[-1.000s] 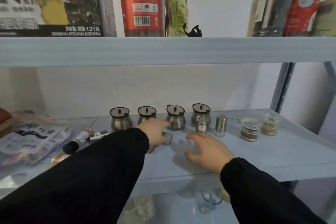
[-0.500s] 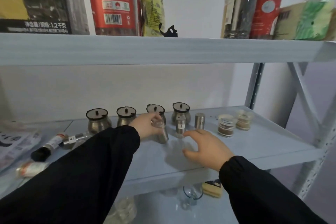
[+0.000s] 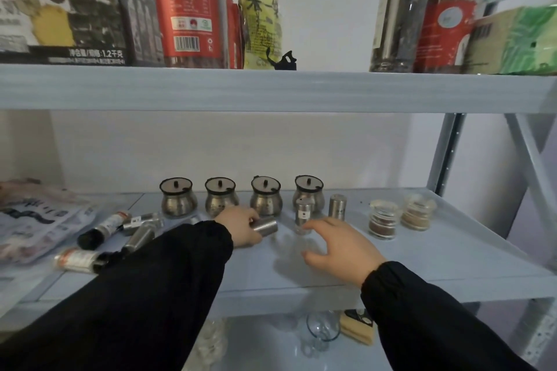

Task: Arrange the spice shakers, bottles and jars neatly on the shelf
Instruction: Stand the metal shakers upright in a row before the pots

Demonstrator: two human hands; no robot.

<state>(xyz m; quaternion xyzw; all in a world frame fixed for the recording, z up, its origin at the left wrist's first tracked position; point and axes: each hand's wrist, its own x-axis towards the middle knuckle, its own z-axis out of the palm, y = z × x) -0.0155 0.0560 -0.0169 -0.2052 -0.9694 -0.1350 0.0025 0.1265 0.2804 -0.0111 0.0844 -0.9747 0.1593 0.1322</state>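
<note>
My left hand (image 3: 241,227) grips a small steel shaker (image 3: 265,225), tilted on its side just above the middle shelf (image 3: 452,265). My right hand (image 3: 337,245) hovers open, fingers spread, in front of an upright steel shaker with a label (image 3: 303,211). A second upright shaker (image 3: 337,206) stands to its right. Several round steel jars with dark lids (image 3: 266,200) form a row along the back. Two glass spice jars (image 3: 382,223) stand at the right. More shakers and bottles (image 3: 104,229) lie on their sides at the left.
Flat food packets (image 3: 33,220) lie at the shelf's far left. The upper shelf (image 3: 271,89) carries tall jars, a box and bags. A metal upright (image 3: 446,153) and a diagonal brace stand at the right. Below, a glass cup (image 3: 322,328) sits on the lower shelf.
My left hand has swung the shaker from upright to lying sideways, lower and to the right. My right hand stays spread in front of the labelled shaker. The camera has shifted.
</note>
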